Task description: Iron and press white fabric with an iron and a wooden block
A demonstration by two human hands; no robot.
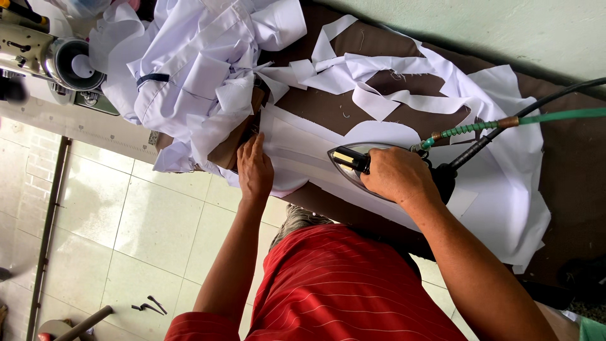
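Left hand (255, 169) lies flat, fingers together, pinning the folded white fabric strip (303, 158) on the brown counter (328, 107), just below the white garment pile (196, 69). Strip's long axis runs rightward to the steam iron (356, 165), nose toward that hand. Right hand (398, 177), grip wrapped around the iron's handle, wrist bent; soleplate probably touching cloth.
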